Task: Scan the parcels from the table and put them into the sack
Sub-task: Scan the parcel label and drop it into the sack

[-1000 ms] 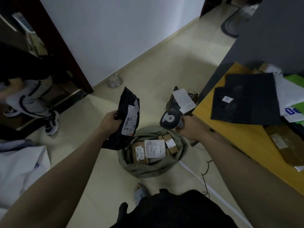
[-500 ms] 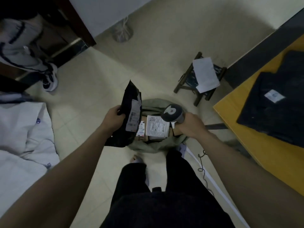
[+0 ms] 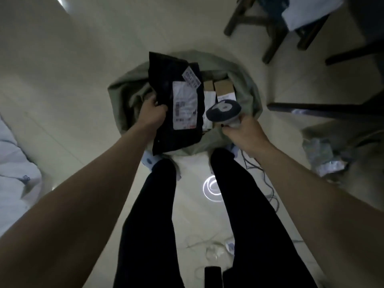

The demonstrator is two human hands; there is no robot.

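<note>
Parcel-sorting room: sack [image 3: 249, 88] of labelled boxes [image 3: 224, 86]

One black parcel [image 3: 166, 84], one scanner [image 3: 224, 110], one sack [image 3: 247, 84], two boxes [image 3: 223, 87]

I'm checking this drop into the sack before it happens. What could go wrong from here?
The black parcel is held by one edge in the left hand and overhangs the sack's near rim, so it may slide onto the floor. The scanner in the right hand hovers beside it and could get knocked.
</note>
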